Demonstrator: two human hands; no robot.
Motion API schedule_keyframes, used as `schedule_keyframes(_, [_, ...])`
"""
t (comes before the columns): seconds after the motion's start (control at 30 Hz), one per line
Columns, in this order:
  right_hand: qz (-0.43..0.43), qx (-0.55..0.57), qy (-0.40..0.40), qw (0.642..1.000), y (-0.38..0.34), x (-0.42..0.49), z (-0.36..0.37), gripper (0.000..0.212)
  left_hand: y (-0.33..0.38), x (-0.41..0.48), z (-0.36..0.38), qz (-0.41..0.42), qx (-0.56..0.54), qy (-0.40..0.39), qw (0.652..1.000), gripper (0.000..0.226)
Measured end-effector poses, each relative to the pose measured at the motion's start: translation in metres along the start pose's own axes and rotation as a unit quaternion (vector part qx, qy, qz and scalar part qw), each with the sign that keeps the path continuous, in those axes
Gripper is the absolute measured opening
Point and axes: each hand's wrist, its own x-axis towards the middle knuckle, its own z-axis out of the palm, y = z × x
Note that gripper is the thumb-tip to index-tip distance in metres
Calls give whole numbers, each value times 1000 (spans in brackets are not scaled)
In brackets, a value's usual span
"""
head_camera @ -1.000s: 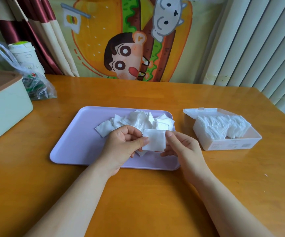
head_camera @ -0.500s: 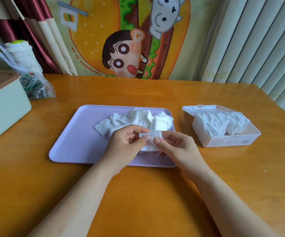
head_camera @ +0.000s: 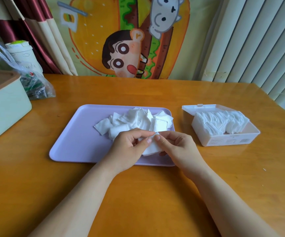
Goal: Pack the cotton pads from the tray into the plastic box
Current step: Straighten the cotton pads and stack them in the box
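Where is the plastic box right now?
Head view: the box sits open on the table, to the right of the tray and apart from it, past the right hand.

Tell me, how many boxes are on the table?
2. The plastic box sits right of the tray; the pale green box stands at the far left, partly cut off.

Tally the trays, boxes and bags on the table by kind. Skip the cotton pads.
Trays: 1, the purple tray
Boxes: 2, the plastic box and the pale green box
Bags: 1, the plastic bag
Total: 4
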Motion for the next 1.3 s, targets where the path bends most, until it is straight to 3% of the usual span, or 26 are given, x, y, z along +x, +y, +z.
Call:
schedule_keyframes(0.13, [3,26,-27,999,7,3,-1,29,-1,-1,0,-8,-19,23,1000,19])
schedule_keyframes(0.2, [-8,19,-22,1000,8,3,-1,24,0,-1,0,-12,-23,28,999,20])
schedule_keyframes(0.27, [-18,24,21,999,8,3,-1,11,4,-1,2,-22,-40,45,998,20])
schedule_keyframes(0.33, [-29,9,95,995,10,5,-1,12,5,0,1,-38,-46,99,993,20])
schedule_keyframes(0.47, [-45,-40,192,980,12,5,-6,11,-3,3,-8,-37,107,179,977,22])
schedule_keyframes(0.63, [-31,-67,199,977,22,6,-6,9,-9,4,-6,-39,249,126,960,17])
schedule_keyframes(0.87, [-22,-83,189,978,23,5,-5,9,-1,17,11,-102,340,118,927,50])
schedule_keyframes(1.0, [-17,-78,186,979,22,5,-4,10,-1,19,8,-119,380,115,910,57])
schedule_keyframes(1.13, [-17,-79,177,981,21,4,-3,11,-2,17,4,-103,405,109,902,43])
schedule_keyframes(1.3, [-18,-77,182,980,19,5,-3,11,-3,11,5,-83,341,101,931,25])
